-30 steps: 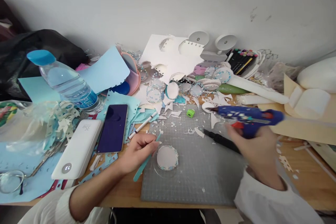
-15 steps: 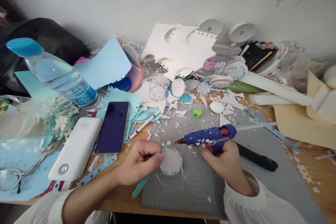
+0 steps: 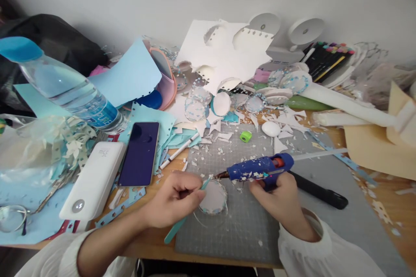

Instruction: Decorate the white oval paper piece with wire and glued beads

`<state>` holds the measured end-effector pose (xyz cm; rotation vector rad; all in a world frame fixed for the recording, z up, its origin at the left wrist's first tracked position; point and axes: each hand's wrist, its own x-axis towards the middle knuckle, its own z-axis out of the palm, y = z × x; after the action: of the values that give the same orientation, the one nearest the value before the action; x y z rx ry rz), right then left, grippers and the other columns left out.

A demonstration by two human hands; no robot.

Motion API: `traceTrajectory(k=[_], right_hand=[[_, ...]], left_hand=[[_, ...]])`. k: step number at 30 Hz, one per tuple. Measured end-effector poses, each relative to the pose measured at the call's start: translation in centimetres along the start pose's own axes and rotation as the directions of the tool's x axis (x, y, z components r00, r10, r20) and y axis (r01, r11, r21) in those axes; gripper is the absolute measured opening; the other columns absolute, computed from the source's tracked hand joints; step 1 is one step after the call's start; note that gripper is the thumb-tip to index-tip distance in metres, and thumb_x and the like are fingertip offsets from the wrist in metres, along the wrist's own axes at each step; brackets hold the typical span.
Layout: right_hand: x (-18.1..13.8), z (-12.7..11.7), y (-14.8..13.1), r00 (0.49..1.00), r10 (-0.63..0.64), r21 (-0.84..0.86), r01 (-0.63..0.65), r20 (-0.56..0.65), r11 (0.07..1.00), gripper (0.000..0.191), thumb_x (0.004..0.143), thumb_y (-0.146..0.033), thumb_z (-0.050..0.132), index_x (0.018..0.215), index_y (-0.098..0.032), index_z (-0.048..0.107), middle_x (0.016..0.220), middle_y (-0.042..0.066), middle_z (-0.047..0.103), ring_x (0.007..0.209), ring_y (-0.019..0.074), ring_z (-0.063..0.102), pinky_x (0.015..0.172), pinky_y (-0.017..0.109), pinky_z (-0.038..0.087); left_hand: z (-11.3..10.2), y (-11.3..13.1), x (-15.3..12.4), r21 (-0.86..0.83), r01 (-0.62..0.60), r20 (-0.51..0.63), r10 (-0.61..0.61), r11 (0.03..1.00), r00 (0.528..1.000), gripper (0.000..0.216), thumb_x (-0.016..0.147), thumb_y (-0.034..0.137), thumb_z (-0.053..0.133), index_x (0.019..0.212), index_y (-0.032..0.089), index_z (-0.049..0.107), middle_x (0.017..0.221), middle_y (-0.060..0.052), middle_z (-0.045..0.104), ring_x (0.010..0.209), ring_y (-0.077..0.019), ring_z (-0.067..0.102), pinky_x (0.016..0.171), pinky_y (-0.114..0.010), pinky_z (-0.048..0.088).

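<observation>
My left hand is closed around a pair of teal tweezers, whose tip points up and to the right. My right hand grips a blue hot glue gun, with small paper bits stuck to its body and a glue stick poking out the back. The gun's nozzle is very close to the tweezers' tip; whether they touch, I cannot tell. Just below them a round white disc with star-like bits around its rim lies on the grey cutting mat. A thin pale thread loops by the disc.
Paper scraps, a lime-green sharpener-like piece and a black-handled tool lie on the mat. Decorated discs crowd the back. Leftward are a phone, a white power bank, a water bottle and glasses.
The glue gun's nozzle and the tweezers' tip have come slightly closer together above the disc's rim. The whole view has shifted a little; both hands keep their holds.
</observation>
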<state>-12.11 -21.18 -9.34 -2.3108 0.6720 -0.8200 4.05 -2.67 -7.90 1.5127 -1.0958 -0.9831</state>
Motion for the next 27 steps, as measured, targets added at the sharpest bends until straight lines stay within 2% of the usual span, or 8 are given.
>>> traceTrajectory(k=[20, 27], right_hand=[[-0.2, -0.05, 0.5, 0.997, -0.073, -0.04, 0.074, 0.02, 0.996, 0.032, 0.069, -0.019, 0.055, 0.041, -0.02, 0.04, 0.034, -0.005, 0.041, 0.031, 0.0078, 0.039, 0.033, 0.018, 0.033], [-0.13, -0.02, 0.4, 0.989, -0.144, -0.067, 0.142, -0.021, 0.988, 0.026, 0.067, -0.016, 0.055, 0.046, -0.022, 0.041, 0.036, -0.006, 0.045, 0.032, 0.0094, 0.043, 0.036, 0.02, 0.036]], left_hand=[[0.04, -0.13, -0.09, -0.032, -0.017, 0.018, 0.018, 0.999, 1.0, 0.039, 0.088, 0.024, 0.046, 0.055, 0.021, 0.025, 0.056, 0.005, 0.026, 0.052, -0.0101, 0.025, 0.05, -0.028, 0.019], [-0.01, -0.18, -0.08, -0.021, -0.028, 0.012, 0.029, 0.999, 1.0, 0.041, 0.088, 0.027, 0.046, 0.055, 0.021, 0.024, 0.055, 0.005, 0.024, 0.052, -0.0097, 0.025, 0.05, -0.028, 0.019]])
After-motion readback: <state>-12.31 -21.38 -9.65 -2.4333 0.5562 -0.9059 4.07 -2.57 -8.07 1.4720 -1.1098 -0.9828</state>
